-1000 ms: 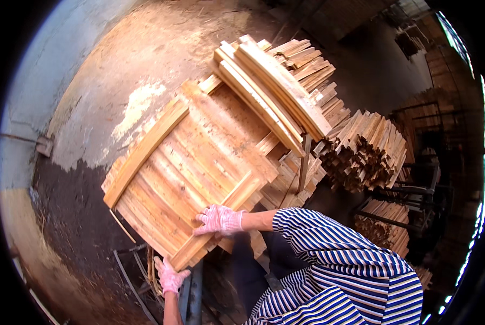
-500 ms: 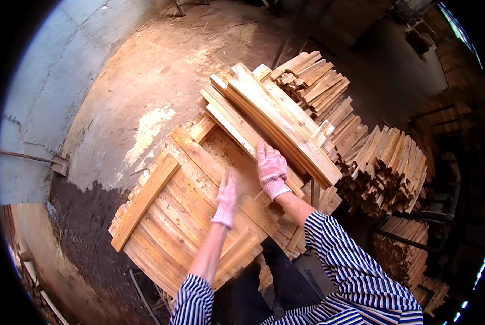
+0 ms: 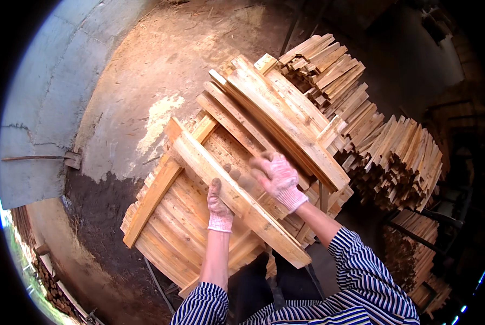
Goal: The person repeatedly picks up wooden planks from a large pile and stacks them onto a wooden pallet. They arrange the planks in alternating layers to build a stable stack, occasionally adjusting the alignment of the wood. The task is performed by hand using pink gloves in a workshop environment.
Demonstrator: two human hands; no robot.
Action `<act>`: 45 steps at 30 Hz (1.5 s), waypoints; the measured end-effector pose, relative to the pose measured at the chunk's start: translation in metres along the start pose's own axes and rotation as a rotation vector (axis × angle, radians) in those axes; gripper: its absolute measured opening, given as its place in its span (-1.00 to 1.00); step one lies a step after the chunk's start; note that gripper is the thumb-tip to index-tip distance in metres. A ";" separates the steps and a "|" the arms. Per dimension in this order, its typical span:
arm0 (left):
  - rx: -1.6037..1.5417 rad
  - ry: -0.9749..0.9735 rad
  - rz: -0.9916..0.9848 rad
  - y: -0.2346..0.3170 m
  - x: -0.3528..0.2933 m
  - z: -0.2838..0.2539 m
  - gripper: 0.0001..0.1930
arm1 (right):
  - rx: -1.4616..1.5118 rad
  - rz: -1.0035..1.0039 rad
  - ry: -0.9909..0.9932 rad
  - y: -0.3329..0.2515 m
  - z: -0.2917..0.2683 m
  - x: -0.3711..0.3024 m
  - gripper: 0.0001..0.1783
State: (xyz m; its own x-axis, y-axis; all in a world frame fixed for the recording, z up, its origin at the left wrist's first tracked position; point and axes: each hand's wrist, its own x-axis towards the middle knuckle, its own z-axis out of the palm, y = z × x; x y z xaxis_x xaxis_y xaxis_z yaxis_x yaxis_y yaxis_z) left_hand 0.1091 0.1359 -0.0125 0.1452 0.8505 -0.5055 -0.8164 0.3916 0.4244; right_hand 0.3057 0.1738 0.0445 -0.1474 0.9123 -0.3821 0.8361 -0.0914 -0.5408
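Left hand (image 3: 220, 208), in a pale knit glove: grip lies flat, fingers extended, palm pressed onto the near edge of a long wooden slat (image 3: 237, 197); it closes round nothing that shows. Right hand (image 3: 277, 179), gloved alike and blurred: fingers curled loosely over the far edge of the same slat, though whether the grip has closed on it cannot be told. Slat: pale, flat, set diagonally from upper left to lower right, resting across a wooden panel (image 3: 183, 227) of narrow strips laid side by side, with a thicker batten (image 3: 156, 197) along its left end. Panel sits on a low support just before the person; what carries it is hidden. Behind the hands, touching the panel's far side: stack of assembled panels (image 3: 275, 116), several layers, slightly skewed. Beyond and to the right: heap of loose cut sticks (image 3: 399, 157), ends outward, and further bundles in shadow. Floor: bare earth (image 3: 161, 70), reddish, with a pale patch and a dark damp area at lower left; a grey concrete wall (image 3: 42, 124) curves at the left. Progress, as judged: strips already laid, one batten in place, the second slat being positioned; fixing it appears to remain.
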 end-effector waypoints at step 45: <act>-0.004 0.136 0.030 -0.006 -0.022 -0.109 -0.36 | -0.216 0.094 0.258 0.030 -0.002 0.033 -0.14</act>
State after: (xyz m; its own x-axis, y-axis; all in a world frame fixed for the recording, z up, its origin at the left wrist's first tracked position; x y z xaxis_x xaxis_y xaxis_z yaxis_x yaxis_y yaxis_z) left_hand 0.0496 0.0767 -0.0862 0.0438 0.8061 -0.5902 -0.8214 0.3653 0.4380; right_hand 0.3271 0.2016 0.0171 0.0509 0.9772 -0.2060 0.9364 -0.1184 -0.3304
